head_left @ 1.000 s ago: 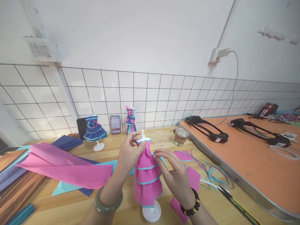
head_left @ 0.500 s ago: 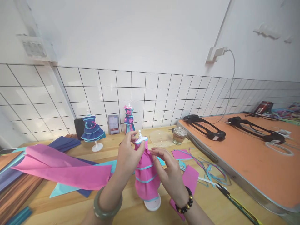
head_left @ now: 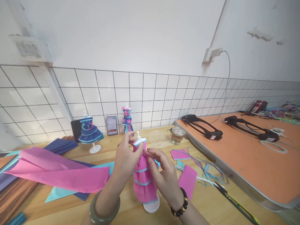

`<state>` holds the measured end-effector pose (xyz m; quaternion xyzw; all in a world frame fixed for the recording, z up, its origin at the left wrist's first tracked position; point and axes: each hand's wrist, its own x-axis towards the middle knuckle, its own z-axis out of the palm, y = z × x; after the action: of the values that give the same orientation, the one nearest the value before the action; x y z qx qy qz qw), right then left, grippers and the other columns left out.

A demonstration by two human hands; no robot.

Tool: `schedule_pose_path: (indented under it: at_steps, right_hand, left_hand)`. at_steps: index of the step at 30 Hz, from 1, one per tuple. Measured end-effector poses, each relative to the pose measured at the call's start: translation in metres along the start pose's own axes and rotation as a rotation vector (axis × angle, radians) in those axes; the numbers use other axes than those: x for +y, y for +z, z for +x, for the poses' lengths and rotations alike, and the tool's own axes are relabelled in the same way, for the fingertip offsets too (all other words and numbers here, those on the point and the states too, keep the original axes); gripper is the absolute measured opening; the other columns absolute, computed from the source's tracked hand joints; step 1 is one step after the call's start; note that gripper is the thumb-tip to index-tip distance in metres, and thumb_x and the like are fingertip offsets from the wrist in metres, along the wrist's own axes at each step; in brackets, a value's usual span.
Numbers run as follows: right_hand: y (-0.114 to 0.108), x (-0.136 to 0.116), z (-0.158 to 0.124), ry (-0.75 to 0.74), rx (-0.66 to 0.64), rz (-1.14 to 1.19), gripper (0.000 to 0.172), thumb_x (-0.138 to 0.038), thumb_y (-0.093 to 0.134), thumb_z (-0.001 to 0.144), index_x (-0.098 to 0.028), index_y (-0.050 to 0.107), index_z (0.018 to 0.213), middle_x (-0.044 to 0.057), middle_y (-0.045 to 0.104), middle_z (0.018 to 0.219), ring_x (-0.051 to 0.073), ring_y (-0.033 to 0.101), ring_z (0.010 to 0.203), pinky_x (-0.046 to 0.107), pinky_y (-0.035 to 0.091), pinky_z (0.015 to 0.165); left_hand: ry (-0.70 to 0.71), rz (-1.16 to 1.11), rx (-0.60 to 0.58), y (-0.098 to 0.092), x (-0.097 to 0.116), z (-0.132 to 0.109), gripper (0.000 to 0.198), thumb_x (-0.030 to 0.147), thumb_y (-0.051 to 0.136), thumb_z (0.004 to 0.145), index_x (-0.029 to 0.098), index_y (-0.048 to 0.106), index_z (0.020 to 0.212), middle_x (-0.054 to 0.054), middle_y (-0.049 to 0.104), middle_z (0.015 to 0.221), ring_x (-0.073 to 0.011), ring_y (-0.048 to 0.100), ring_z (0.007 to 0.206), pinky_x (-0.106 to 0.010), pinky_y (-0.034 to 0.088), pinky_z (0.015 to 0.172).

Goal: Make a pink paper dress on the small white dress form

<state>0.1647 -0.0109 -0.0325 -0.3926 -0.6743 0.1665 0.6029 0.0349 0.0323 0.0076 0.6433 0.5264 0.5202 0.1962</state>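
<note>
A small white mannequin stand (head_left: 152, 206) wears a pink tiered dress (head_left: 143, 181) with light blue trim bands. It stands upright on the wooden table. My left hand (head_left: 127, 156) is closed round the top of the bodice, its thumb pressed on the front and its fingers behind. At the waist, where the pink fabric is gathered, the fingertips of my right hand (head_left: 164, 170) pinch the cloth. My fingers partly cover what lies between them. The neck knob shows above my left thumb.
Two more dressed mannequins, one in a navy dress (head_left: 89, 131) and one in pink and blue (head_left: 127, 120), stand behind. Pink fabric (head_left: 70, 175) lies left; a lidded glass (head_left: 178, 135), colored strips (head_left: 208, 172) and a cutter (head_left: 236, 201) lie right, beside an orange board (head_left: 248, 165).
The whole view has shifted slightly, so things appear a little further left. Both hands stay on the dress, with my right fingertips still at the waist.
</note>
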Motion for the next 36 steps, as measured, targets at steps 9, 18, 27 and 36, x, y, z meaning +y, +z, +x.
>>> schedule_pose_path:
  at_steps: [9, 18, 27, 36]
  right_hand:
    - [0.003, -0.002, 0.004, -0.032, -0.046, 0.01, 0.026, -0.011, 0.048, 0.087, -0.022, 0.054, 0.11, 0.008, 0.064, 0.106, 0.018, 0.064, 0.098, 0.034, 0.054, 0.086]
    - [-0.003, -0.009, 0.002, -0.111, -0.038, -0.124, 0.024, -0.011, 0.049, 0.087, -0.022, 0.056, 0.106, 0.008, 0.064, 0.105, 0.02, 0.058, 0.104, 0.038, 0.05, 0.091]
    - [0.002, -0.028, -0.003, -0.272, -0.134, -0.445, 0.006, -0.018, 0.058, 0.085, -0.02, 0.059, 0.09, 0.006, 0.062, 0.087, 0.022, 0.053, 0.081, 0.039, 0.043, 0.071]
    - [0.012, -0.024, -0.006, -0.197, -0.125, -0.546, 0.008, -0.021, 0.054, 0.087, -0.021, 0.062, 0.085, 0.005, 0.059, 0.082, 0.02, 0.048, 0.077, 0.036, 0.036, 0.068]
  left_hand:
    - [-0.013, 0.077, -0.02, -0.008, -0.001, 0.006, 0.037, 0.03, 0.057, 0.074, 0.02, 0.052, 0.109, -0.002, 0.062, 0.083, -0.0176, 0.058, 0.075, -0.031, 0.046, 0.071]
    - [-0.069, 0.132, -0.165, -0.013, -0.009, 0.011, 0.031, 0.029, 0.054, 0.072, 0.018, 0.054, 0.101, 0.003, 0.056, 0.069, -0.016, 0.056, 0.064, -0.028, 0.043, 0.062]
    - [-0.11, 0.048, -0.146, -0.011, -0.015, 0.01, 0.024, 0.037, 0.059, 0.07, 0.022, 0.045, 0.082, 0.003, 0.056, 0.07, -0.0161, 0.054, 0.062, -0.028, 0.041, 0.058]
    - [-0.168, -0.026, -0.186, -0.011, -0.018, 0.009, 0.031, 0.04, 0.063, 0.067, 0.022, 0.041, 0.082, 0.002, 0.058, 0.071, -0.0183, 0.058, 0.065, -0.03, 0.042, 0.06]
